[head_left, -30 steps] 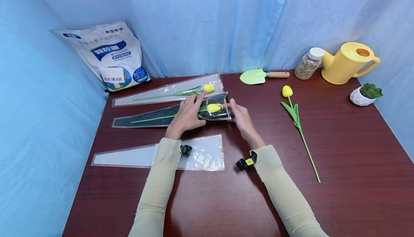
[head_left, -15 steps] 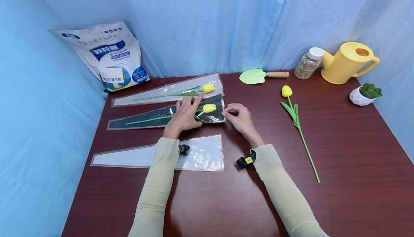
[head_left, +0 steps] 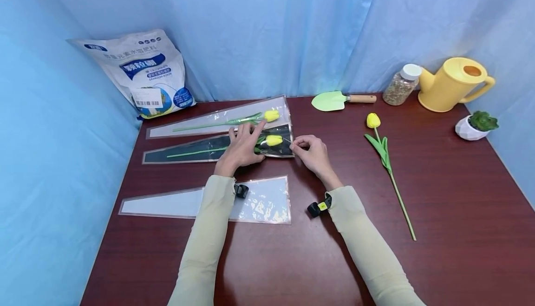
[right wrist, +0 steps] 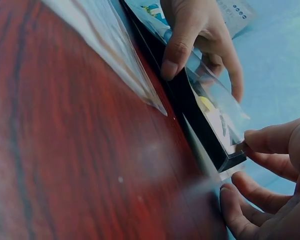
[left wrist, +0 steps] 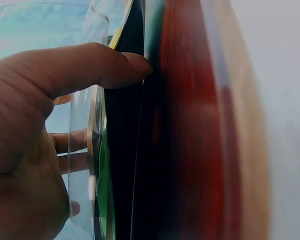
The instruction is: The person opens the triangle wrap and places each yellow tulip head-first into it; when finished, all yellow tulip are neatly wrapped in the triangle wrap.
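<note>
A black-backed clear flower sleeve (head_left: 196, 151) lies across the table with a yellow tulip (head_left: 274, 140) inside. My left hand (head_left: 242, 150) spreads over this sleeve and rests on it; its thumb (left wrist: 125, 70) lies along the black near edge. At the wide end, my right hand (head_left: 312, 155) pinches the sleeve's edge between thumb and index finger (right wrist: 272, 137). Behind lies a white-backed sleeve (head_left: 167, 131) holding another yellow tulip (head_left: 271, 115). A second white-backed sleeve (head_left: 267, 194) lies flat in front, partly under the left forearm. A loose yellow tulip (head_left: 383, 150) lies to the right.
A fertilizer bag (head_left: 138, 74) leans at the back left. Along the back right are a green hand trowel (head_left: 330, 101), a jar of granules (head_left: 401, 85), a yellow watering can (head_left: 453, 85) and a potted succulent (head_left: 476, 126). Blue curtains enclose the table.
My right hand has moved from the far side of the sleeve's mouth to pinching its end edge. The black sleeve's wide end has flattened. My left hand stays on it.
</note>
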{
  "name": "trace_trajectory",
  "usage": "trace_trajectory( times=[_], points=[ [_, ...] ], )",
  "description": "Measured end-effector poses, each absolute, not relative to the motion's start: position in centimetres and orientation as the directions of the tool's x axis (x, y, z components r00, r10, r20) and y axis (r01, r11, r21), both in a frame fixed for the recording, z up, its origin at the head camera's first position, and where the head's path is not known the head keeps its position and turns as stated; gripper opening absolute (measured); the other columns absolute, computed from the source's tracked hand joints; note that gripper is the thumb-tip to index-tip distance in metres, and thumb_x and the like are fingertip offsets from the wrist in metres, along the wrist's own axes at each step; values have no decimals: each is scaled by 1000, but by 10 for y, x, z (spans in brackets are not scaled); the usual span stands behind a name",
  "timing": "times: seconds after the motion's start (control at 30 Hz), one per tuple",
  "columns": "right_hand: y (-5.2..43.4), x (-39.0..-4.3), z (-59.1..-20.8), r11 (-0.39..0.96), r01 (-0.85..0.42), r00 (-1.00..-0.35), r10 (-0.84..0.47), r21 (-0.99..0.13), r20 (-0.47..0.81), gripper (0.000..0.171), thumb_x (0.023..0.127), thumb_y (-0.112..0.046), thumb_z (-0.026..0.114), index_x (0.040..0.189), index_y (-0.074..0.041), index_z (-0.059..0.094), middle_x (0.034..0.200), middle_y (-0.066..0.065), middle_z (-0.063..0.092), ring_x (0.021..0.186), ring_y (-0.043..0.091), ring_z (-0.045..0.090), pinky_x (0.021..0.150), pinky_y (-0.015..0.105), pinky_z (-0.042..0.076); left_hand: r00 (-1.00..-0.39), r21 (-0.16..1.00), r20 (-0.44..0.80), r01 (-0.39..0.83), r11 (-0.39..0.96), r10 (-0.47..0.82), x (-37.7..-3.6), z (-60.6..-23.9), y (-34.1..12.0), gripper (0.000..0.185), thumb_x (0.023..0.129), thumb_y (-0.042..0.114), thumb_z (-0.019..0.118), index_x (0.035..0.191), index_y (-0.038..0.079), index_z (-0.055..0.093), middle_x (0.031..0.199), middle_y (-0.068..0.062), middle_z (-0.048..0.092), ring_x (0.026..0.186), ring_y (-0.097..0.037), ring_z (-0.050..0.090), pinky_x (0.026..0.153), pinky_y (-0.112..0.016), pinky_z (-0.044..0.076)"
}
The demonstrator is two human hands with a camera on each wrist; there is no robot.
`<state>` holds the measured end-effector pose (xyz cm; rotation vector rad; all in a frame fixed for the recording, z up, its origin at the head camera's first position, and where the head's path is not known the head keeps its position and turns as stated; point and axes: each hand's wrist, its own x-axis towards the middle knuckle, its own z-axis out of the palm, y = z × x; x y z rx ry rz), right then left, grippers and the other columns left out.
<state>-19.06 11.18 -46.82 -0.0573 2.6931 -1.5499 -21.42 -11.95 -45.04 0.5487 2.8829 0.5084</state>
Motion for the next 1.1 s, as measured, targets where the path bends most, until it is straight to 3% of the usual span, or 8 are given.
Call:
trace_trajectory(
  times=[0.1,0.2,0.33,0.47,0.63,0.73,0.9,1.1],
  points=[
    [112,-193,-468,518,-15,-999,-37,-855,-6,14,90,-22,71,92,-10,76,100,13,75,108,24,65,107,44,46,-916,355,-101,331,874,388,-219,-448,-119,103,83,33,80,161,28,13,144,-15,37,140,-33,30,122,-67,8],
    [113,-196,-468,536,-17,-998,-57,-844,-16,13,91,-23,70,92,-11,76,82,14,74,83,24,68,99,41,49,-916,351,-110,328,877,387,-222,-446,-119,104,83,35,80,161,27,12,142,-14,38,136,-32,32,121,-66,9],
    [113,-200,-468,574,-24,-995,-93,-818,-36,13,92,-23,68,91,-13,76,57,8,64,57,17,60,90,38,51,-916,348,-122,322,880,383,-224,-446,-120,108,80,39,83,161,28,13,144,-13,38,135,-32,33,121,-65,11],
    [113,-203,-468,622,-22,-994,-99,-782,-50,15,92,-24,67,90,-13,76,54,-2,61,60,11,59,88,37,51,-914,350,-129,322,880,385,-224,-446,-121,113,77,43,86,161,28,12,152,-14,34,141,-34,29,121,-65,11],
    [115,-203,-465,629,-4,-991,-106,-778,-80,17,93,-25,65,87,-12,75,53,-1,60,69,20,62,88,34,50,-908,372,-156,312,874,390,-224,-447,-122,116,76,44,86,162,28,10,161,-14,25,150,-36,20,124,-65,6],
    [116,-201,-463,634,6,-991,-102,-774,-91,18,94,-25,64,89,-12,75,59,4,64,76,23,63,89,36,50,-904,379,-160,315,870,397,-223,-447,-122,115,77,44,85,162,27,10,163,-13,23,153,-35,16,125,-65,6],
    [121,-195,-460,654,15,-991,-94,-756,-100,22,94,-27,64,102,-8,72,95,12,73,94,28,67,95,42,51,-904,409,-121,331,851,410,-214,-442,-128,111,78,45,84,162,23,14,163,-13,22,154,-35,13,125,-63,8],
    [133,-182,-459,645,1,-990,-108,-764,-92,33,96,-28,64,119,-5,65,120,18,65,107,32,65,99,47,49,-915,478,-17,347,807,404,-186,-432,-147,100,84,43,79,160,16,20,164,-17,20,155,-38,11,125,-63,9]
  ],
)
